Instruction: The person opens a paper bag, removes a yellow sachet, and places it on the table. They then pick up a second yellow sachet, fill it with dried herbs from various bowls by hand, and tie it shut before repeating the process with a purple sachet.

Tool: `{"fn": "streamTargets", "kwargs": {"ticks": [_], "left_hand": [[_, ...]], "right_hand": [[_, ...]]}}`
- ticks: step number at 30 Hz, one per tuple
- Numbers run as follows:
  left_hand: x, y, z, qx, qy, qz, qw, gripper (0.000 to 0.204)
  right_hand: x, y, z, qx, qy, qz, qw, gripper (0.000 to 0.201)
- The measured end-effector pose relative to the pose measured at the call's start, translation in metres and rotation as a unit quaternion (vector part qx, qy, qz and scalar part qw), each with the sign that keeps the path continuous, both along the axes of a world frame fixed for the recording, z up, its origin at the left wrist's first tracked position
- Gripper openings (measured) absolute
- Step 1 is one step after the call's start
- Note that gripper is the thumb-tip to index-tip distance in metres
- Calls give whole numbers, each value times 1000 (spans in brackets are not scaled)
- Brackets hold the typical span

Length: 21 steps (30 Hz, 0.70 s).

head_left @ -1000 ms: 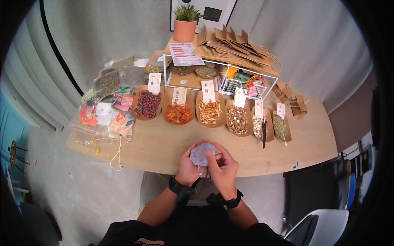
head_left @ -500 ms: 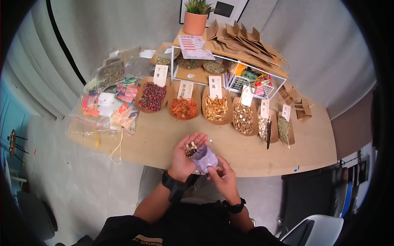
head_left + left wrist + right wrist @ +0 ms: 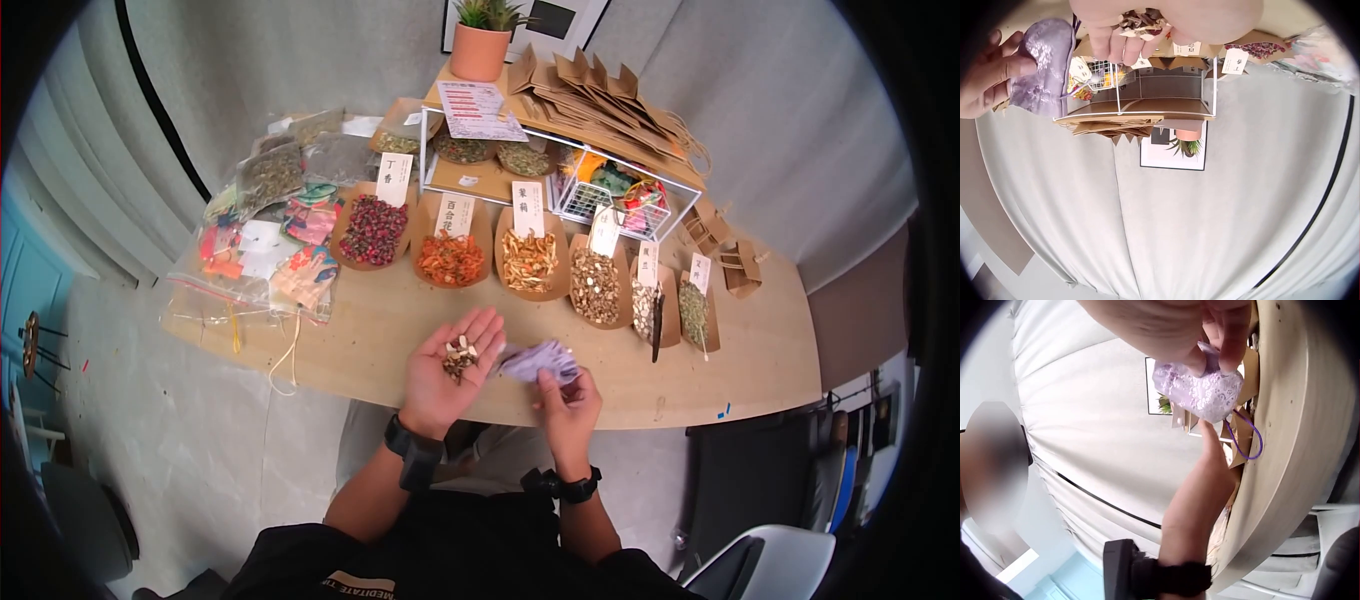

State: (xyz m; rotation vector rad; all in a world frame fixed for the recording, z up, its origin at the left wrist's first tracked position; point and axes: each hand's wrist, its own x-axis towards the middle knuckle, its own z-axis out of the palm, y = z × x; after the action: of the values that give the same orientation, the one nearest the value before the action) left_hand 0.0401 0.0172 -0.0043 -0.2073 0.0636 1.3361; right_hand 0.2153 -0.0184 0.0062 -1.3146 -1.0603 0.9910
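Observation:
Palm up, my left hand (image 3: 447, 380) holds a small heap of dried bits (image 3: 459, 358), pale and dark brown, its fingers straight. To its right my right hand (image 3: 570, 418) pinches a lilac pouch (image 3: 543, 362) between thumb and fingers. The pouch (image 3: 1200, 390) shows a lace-like pattern and a purple cord (image 3: 1260, 440) in the right wrist view. In the left wrist view the heap (image 3: 1142, 24) lies on the palm, and the pouch (image 3: 1044, 67) is apart from it. Whether the pouch holds anything cannot be seen.
Paper trays of dried petals and herbs, such as red buds (image 3: 373, 230) and orange flowers (image 3: 452, 258), line the table (image 3: 350, 345). Plastic bags (image 3: 268, 180) lie at left. Behind are a white wire rack (image 3: 423, 150), paper bags (image 3: 600, 100) and a potted plant (image 3: 478, 52).
The pouch has moved off the left hand to the right in my right hand's pinch. The left hand has opened out flat, and the dried bits on its palm are uncovered.

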Motion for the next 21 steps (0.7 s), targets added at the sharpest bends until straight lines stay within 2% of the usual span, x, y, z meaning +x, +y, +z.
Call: {"fn": "streamTargets", "kwargs": {"ticks": [1, 4, 7, 10, 13, 16, 19, 21], "left_hand": [[-2, -1, 2, 6, -20, 6, 1000, 46], [-5, -2, 4, 37, -48, -4, 998, 49], [-6, -6, 13, 67, -54, -24, 996, 52], [-5, -9, 17, 76, -39, -28, 996, 53], [0, -11, 19, 58, -35, -29, 997, 54], [6, -13, 11, 101, -5, -39, 994, 54], [11, -19, 22, 101, 89, -35, 990, 54], [14, -20, 17, 105, 86, -34, 990, 54]], "right_hand": [[2, 5, -2, -5, -19, -28, 999, 19], [18, 16, -14, -26, -252, -3, 967, 24], [17, 18, -7, 15, -364, -34, 931, 26], [11, 13, 12, 87, -517, -90, 847, 23], [-9, 3, 47, 93, -332, -35, 938, 19], [-32, 5, 50, 179, -261, 105, 943, 16], [-47, 11, 55, 169, -348, 117, 915, 17], [-47, 14, 49, 181, -338, 122, 915, 17]]}}
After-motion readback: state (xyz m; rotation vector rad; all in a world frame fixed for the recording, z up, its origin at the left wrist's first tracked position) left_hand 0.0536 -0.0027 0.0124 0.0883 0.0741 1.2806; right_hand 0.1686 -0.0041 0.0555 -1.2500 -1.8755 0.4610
